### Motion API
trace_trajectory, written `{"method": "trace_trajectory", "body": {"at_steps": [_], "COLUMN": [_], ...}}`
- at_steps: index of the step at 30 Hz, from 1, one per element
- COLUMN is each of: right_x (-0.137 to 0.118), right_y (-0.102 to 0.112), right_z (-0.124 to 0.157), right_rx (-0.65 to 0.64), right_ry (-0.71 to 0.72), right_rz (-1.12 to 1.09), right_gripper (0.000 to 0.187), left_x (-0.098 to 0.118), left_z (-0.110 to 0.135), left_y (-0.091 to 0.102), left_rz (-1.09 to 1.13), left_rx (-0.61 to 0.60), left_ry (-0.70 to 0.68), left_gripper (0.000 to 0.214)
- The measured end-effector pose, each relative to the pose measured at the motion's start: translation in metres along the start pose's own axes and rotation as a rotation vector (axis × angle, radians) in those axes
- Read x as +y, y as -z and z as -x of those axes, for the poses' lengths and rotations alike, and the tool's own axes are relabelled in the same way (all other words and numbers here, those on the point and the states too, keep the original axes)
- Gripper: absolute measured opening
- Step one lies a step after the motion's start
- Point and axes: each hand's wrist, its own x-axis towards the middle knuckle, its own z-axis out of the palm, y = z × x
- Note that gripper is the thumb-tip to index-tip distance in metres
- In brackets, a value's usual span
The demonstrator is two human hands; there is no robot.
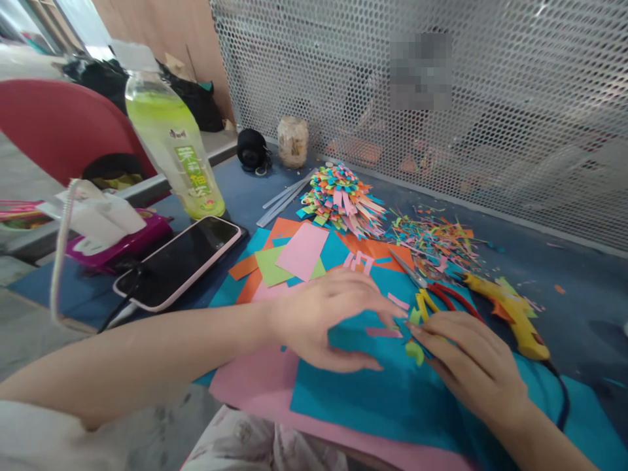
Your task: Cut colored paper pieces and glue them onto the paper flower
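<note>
My left hand (333,320) hovers over the blue paper sheet (363,405), thumb and fingers well apart, with nothing visible between them. Its fingertips are close to a pink paper strip (384,332). My right hand (473,356) is closed on a small bunch of paper strips in blue and green; part of the bunch is hidden under the fingers. A curled light green strip (415,353) shows at its edge. Just beyond lie scissors (444,294) with red and yellow handles, blades pointing away to the left.
A yellow glue gun (510,320) lies to the right. Farther back are a fringed multicoloured paper piece (343,196), paper scraps (436,239), glue sticks (284,199) and a jar (293,141). At left are a phone (181,261), a drink bottle (171,137) and a tissue box (118,239). Perforated metal (314,72) borders the back.
</note>
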Motion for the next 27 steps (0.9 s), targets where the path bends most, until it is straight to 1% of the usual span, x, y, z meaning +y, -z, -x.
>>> {"method": "trace_trajectory", "body": {"at_steps": [1,2,6,8,12,16,19,23,27], "right_x": [-0.0006,-0.0014,-0.0038,-0.004,-0.0047,-0.0068,-0.008,-0.0085,-0.0087], "right_y": [0.0015,0.0026,0.0045,0.0047,0.0048,0.0054,0.0054,0.0036,0.0008], "right_z": [0.0004,0.0006,0.0011,0.002,0.0036,0.002,0.0,-0.0016,-0.0025], "right_rx": [-0.004,-0.011,-0.023,-0.032,-0.068,-0.08,-0.067,-0.07,-0.021], "right_ry": [0.026,0.043,0.065,0.08,0.078,0.073,0.089,0.095,0.105], "right_rz": [0.006,0.006,-0.012,-0.023,-0.033,-0.049,-0.049,-0.029,-0.04], "right_gripper": [0.026,0.025,0.025,0.024,0.026,0.026,0.022,0.022,0.018], "left_x": [-0.0002,-0.0006,-0.002,-0.0018,-0.0005,0.0014,0.0031,0.0044,0.0042], "left_z": [0.0007,0.0013,0.0028,0.0033,0.0038,0.0021,0.0009,0.0,-0.0015], "left_y": [0.0004,0.0003,-0.0033,-0.0049,-0.0062,-0.0066,-0.0066,-0.0074,-0.0088], "left_rz": [-0.066,-0.117,-0.237,-0.275,-0.3,-0.294,-0.322,-0.388,-0.457], "left_rx": [-0.026,-0.044,-0.066,-0.077,-0.098,-0.081,-0.082,-0.08,-0.024], "left_ry": [-0.076,-0.125,-0.224,-0.229,-0.181,-0.216,-0.229,-0.244,-0.279], "left_gripper": [0.049,0.049,0.045,0.041,0.036,0.035,0.032,0.027,0.021]}}
